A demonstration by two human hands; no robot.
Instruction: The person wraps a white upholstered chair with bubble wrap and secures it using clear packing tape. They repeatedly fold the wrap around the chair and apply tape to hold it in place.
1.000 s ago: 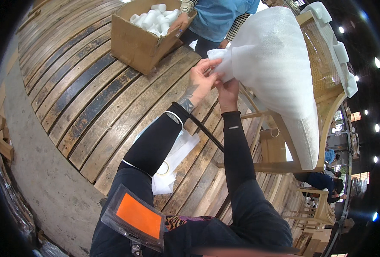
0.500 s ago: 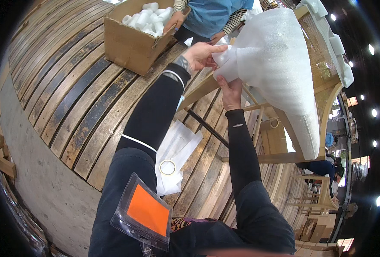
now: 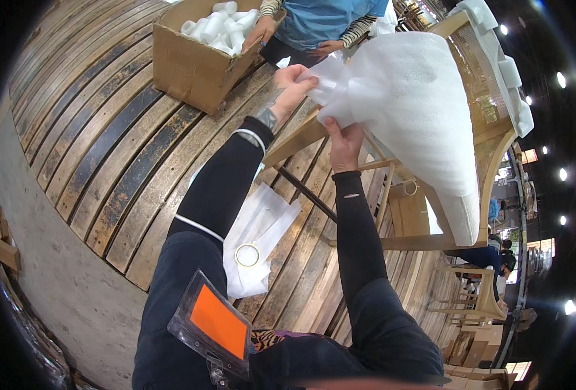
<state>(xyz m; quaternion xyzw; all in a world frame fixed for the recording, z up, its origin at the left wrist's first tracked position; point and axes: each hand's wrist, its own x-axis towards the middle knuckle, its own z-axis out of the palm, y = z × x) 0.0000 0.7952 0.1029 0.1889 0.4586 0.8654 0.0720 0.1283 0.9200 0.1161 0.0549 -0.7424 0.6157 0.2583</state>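
Up at twelve o'clock, the left hand (image 3: 292,88) and right hand (image 3: 344,140) both pinch the white foam sheet (image 3: 408,110) covering the wooden chair (image 3: 489,149); tugging hard could probably tear it.

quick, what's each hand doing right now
Left hand: closed, pinching the white foam wrap at its bunched end.
Right hand: closed, gripping the same foam wrap from below.
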